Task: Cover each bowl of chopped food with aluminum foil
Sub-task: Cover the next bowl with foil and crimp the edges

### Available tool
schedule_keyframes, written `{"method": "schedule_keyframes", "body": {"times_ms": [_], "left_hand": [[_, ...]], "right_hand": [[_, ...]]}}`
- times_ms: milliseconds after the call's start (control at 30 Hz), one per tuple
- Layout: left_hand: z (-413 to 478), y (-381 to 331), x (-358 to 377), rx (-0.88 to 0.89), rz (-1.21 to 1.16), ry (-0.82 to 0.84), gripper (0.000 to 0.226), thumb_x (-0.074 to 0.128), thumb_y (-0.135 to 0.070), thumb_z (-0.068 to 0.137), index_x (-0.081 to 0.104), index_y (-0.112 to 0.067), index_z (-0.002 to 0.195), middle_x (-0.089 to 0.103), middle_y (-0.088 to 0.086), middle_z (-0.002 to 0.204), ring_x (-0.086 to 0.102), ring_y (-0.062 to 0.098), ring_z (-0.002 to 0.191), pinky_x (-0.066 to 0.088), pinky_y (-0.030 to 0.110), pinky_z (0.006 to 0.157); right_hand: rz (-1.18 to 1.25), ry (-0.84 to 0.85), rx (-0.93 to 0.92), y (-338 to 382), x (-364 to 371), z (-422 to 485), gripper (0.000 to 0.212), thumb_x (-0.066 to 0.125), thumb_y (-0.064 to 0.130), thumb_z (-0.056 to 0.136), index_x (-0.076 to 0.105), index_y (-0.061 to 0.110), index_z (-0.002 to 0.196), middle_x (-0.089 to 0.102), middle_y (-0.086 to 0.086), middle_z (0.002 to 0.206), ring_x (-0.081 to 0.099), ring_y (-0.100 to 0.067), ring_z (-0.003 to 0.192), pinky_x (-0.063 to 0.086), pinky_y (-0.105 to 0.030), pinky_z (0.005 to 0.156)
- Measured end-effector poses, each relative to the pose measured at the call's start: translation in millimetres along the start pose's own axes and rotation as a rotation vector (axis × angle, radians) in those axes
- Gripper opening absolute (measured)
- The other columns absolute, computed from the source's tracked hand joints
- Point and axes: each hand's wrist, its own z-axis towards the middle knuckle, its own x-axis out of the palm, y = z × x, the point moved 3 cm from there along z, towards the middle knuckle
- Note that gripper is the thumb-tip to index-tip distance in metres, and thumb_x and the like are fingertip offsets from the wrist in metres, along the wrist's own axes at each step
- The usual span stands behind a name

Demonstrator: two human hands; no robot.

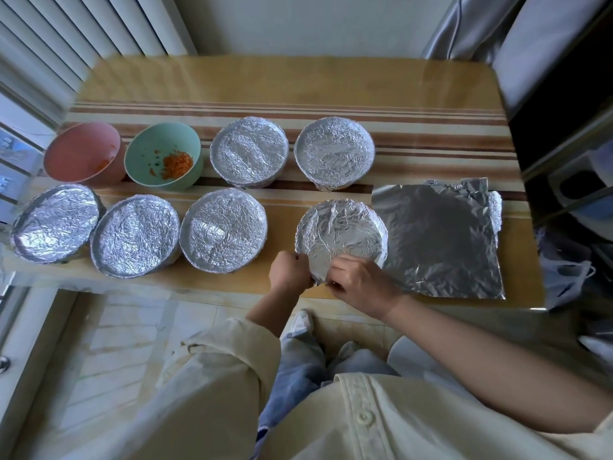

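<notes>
"Crimping the foil (341, 227) down, would you say?" asks one.

"So it appears," says the other. "Both hands sit at the near rim of the bowl (381, 250). The left hand (290, 272) is balled up, its fingers (300, 260) pinching the foil's edge, and the right hand (360, 283) pinches the same edge just beside it with curled fingers. Nipping one stretch from both sides would let the person tuck the slack under the lip."

"And the others?"

"Five covered bowls (224, 230) stand left of the fingers and beyond them. Far off to the left, a green bowl (164, 156) with orange bits and a pink bowl (84, 154) are still bare. Those seem to be the work left."

"Why the flat sheet (438, 240)?"

"It lies on the worktop (298, 81) just right of the fingers, against the bowl, likely kept close for the next one. Something foil-wrapped peeks from under its far right edge, but what it is cannot be told."
</notes>
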Motion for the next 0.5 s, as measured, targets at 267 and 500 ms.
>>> {"method": "schedule_keyframes", "body": {"times_ms": [267,500], "left_hand": [[-36,12,27,-0.065,-0.114,-0.029,0.046,0.049,-0.037,0.095,0.061,-0.001,0.07,0.067,0.026,0.082,0.066,0.042,0.084,0.053,0.045,0.078],[-26,11,27,-0.085,-0.177,-0.033,0.036,0.045,-0.016,0.096,0.053,-0.005,0.063,0.055,0.018,0.073,0.059,0.032,0.075,0.056,0.056,0.082]], "right_hand": [[0.012,-0.025,0.031,5,3,3,0.024,0.077,0.001,0.065,0.054,0.008,0.065,0.049,-0.005,0.065,0.051,-0.024,0.061,0.04,-0.032,0.05],[0.018,-0.022,0.045,4,4,5,0.025,0.076,0.002,0.065,0.052,0.01,0.065,0.049,-0.006,0.065,0.051,-0.025,0.062,0.04,-0.033,0.049]]}}
